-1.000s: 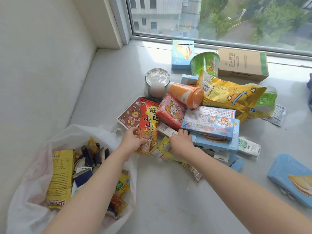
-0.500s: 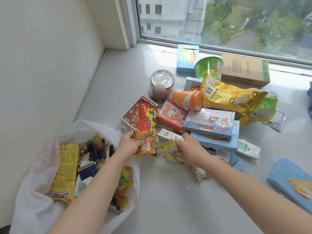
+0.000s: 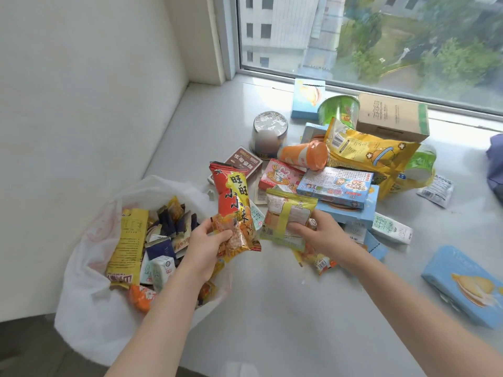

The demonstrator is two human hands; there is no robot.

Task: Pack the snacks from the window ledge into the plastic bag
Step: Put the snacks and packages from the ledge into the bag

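- Ledge [image 3: 272, 308]: most snacks are on it, with the pile [image 3: 337, 183] of boxes, cups and packets near the window.
- Bag [image 3: 89, 308]: at the ledge's left edge, mouth open, part full.
- Red packet [image 3: 231, 197]: on the pile a second ago, now lifted upright just beside the bag mouth. Left hand [image 3: 206, 246] has fingers curled round its lower end.
- Green packet [image 3: 285, 216]: also raised. Right hand [image 3: 321, 235] pinches its lower edge.
- Likely next: both go into the bag. Plenty still to pack.
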